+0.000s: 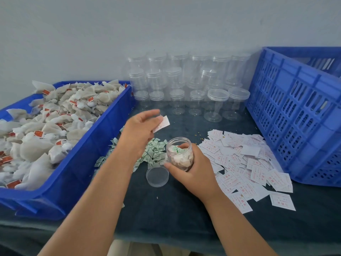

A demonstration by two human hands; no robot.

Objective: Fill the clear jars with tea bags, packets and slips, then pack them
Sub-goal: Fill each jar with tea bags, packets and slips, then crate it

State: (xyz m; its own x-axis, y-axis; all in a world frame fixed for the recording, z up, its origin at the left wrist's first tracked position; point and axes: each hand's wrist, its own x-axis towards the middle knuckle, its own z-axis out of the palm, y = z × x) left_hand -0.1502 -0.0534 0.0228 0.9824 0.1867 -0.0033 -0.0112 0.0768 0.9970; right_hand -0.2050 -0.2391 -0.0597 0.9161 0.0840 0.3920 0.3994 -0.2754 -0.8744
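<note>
Lid (157,176) lies on the table, touching the jar (180,157) on its L. Right hand (193,172) grips the jar, open, w/ tea bags + a green packet inside. Packet pile (155,154) just behind. Left hand (140,130) pinches one slip (161,124) above. Empty jars (184,89) at back wall.

Bright even light, soft shadows, wide-angle edge distortion

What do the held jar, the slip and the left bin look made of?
Jar: likely clear glossy plastic; contents show through. Slip: thin matte paper, it seems, with red print. Bin: opaque blue plastic, moulded, slight sheen.
</note>
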